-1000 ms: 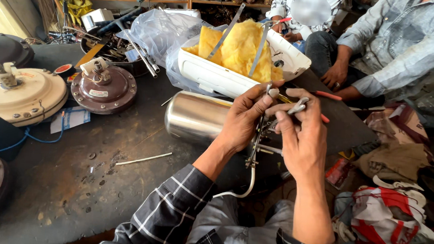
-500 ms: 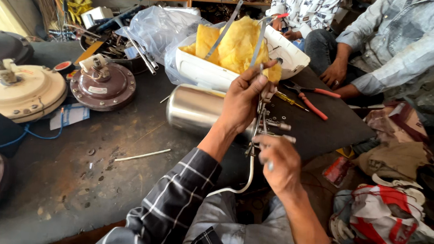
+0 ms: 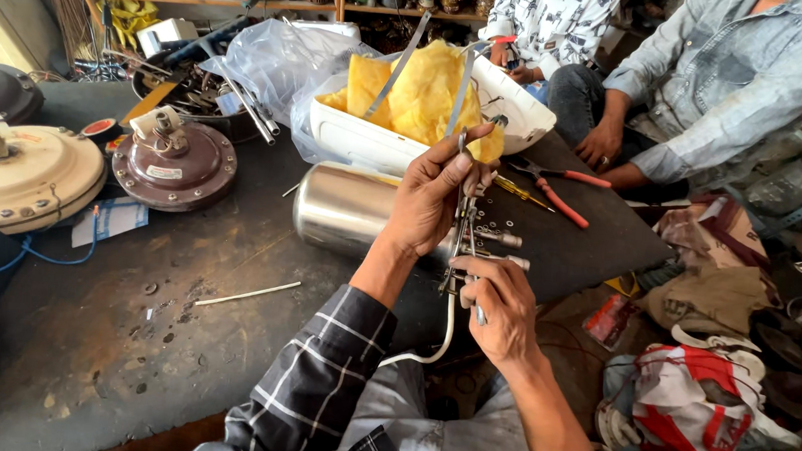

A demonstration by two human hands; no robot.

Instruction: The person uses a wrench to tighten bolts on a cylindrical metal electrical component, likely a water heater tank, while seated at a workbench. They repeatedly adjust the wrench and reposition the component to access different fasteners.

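Note:
My left hand (image 3: 434, 197) grips the top of a thin metal bracket assembly (image 3: 468, 229) held upright in front of me, with bolts sticking out to the right. My right hand (image 3: 497, 306) holds the lower end of the same assembly, fingers closed around it and a small metal tool. A white cable (image 3: 431, 346) hangs from the bottom of the assembly toward my lap. Just behind my left hand a shiny steel cylinder (image 3: 342, 209) lies on its side on the dark workbench (image 3: 188, 269).
A white tray (image 3: 378, 142) with yellow cloth and metal strips sits behind the cylinder. Red-handled pliers (image 3: 558, 193) lie to the right. A brown motor housing (image 3: 174, 163) and a cream one (image 3: 28, 178) stand at left. Two seated people (image 3: 701, 77) are across the bench.
My right hand has dropped from beside the left hand at the top of the assembly to its lower end. My left hand has lifted the assembly's top slightly higher.

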